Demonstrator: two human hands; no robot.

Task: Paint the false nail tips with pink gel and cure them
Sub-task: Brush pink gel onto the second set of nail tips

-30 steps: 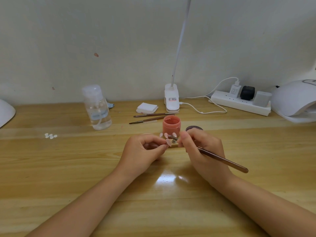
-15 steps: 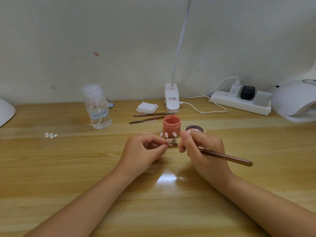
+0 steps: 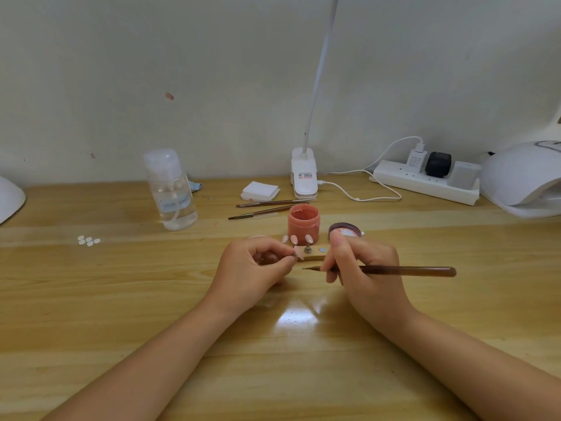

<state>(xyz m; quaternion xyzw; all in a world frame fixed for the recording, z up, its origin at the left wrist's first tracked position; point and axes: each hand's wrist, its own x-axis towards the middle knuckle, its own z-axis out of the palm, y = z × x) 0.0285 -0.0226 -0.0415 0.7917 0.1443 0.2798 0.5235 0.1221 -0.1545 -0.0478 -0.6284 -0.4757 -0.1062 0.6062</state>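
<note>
Brush (image 3: 394, 270) now withdrawn from held nail tip (image 3: 299, 252).

pale wall (image 3: 121, 71), wooden table (image 3: 91, 299), white lamp (image 3: 304, 177)

Both forearms reach in from bottom corners, converging mid-frame, bare to elbow. Left hand (image 3: 258, 265) curled, knuckles up, thumb and forefinger pinched together at right edge of fist, gripping something small. Right hand (image 3: 364, 268) just beside it, a small gap between the two, fingers curled in writing grip round brush (image 3: 394, 270); forefinger raised and bent, pointing away from body. Both wrists low, near tabletop.
</note>
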